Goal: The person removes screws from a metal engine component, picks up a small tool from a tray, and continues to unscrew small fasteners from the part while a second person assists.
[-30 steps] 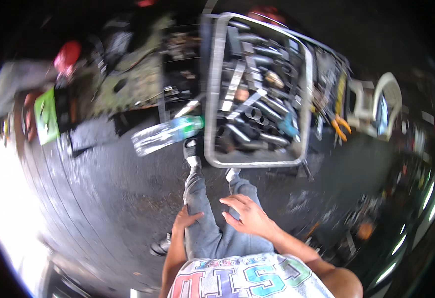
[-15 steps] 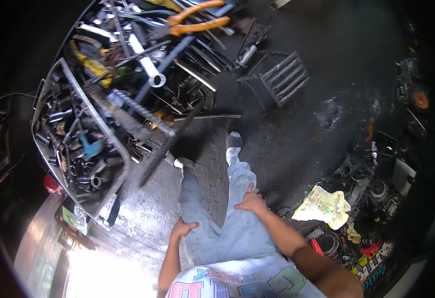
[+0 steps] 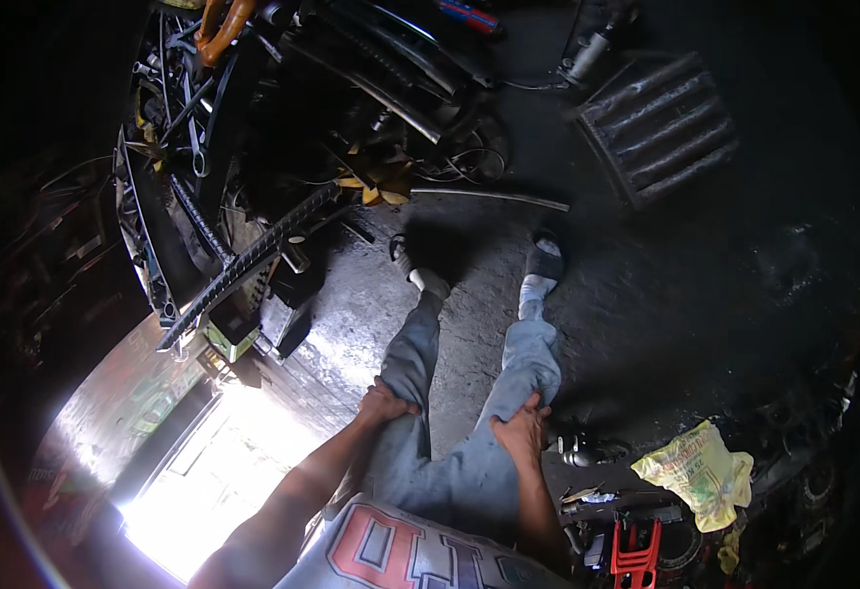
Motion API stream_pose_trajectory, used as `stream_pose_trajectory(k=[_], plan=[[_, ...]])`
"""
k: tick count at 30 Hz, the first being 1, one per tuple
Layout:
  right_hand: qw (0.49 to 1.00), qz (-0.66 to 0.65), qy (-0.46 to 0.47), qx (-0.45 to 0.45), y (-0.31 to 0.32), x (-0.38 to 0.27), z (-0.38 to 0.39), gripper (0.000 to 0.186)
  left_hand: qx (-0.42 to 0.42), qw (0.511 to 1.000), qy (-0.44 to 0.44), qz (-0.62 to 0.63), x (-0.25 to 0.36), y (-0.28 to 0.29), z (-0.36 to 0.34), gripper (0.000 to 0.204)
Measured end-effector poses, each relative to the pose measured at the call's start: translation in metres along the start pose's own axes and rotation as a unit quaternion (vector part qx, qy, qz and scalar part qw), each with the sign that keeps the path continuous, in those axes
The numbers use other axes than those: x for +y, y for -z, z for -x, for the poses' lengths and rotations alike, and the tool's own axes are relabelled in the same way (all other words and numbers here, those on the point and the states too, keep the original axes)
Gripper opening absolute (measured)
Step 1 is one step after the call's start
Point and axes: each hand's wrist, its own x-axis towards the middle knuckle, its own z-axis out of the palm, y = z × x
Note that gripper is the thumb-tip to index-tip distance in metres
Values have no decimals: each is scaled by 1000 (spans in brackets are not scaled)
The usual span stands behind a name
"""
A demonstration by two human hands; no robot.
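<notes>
My left hand (image 3: 388, 402) lies on the left leg of my grey-blue trousers (image 3: 452, 478), just above the knee, its fingers curled round the cloth. On the other thigh, my right hand (image 3: 522, 429) grips the right trouser leg near the knee with fingers bent. Neither hand holds a tool. Both my feet stand on the dark floor, the right one in a dark sandal (image 3: 546, 258). A ridged steel bar (image 3: 248, 257) slants across the tool rack to the left of my legs.
Far left, a tool tray holds wrenches (image 3: 199, 157) and orange-handled pliers (image 3: 222, 34). A thin metal rod (image 3: 489, 197) lies beyond my feet, with a ribbed metal grate (image 3: 660, 128) to its right. A yellow plastic sack (image 3: 695, 474) and a red plastic piece (image 3: 636, 555) lie at right.
The view has swung, so the tool trays now sit farther left and the grate farther right. Both hands remain on my legs, the left now nearer the knee.
</notes>
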Motion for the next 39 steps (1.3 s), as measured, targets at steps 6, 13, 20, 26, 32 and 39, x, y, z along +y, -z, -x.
stream_pose_trajectory(k=[6, 13, 20, 26, 32, 39], plan=[[998, -39, -42, -22, 19, -3, 4, 106, -10, 999, 20, -25, 26, -9, 10, 133], [997, -68, -32, -19, 17, 3, -1, 98, 8, 999, 26, -46, 37, -11, 10, 133], [1000, -27, -11, -8, 22, -7, -6, 97, 2, 1000, 27, -8, 40, 10, 26, 134], [1000, -8, 19, 11, 36, -21, 1, 85, 80, 994, -41, 68, 30, 55, 78, 130], [997, -2, 71, 29, 36, -29, -9, 79, 78, 982, -143, 100, -7, 55, 75, 117], [990, -58, 119, 49, 41, -48, 5, 64, 78, 982, -154, 78, -11, 78, 60, 110]])
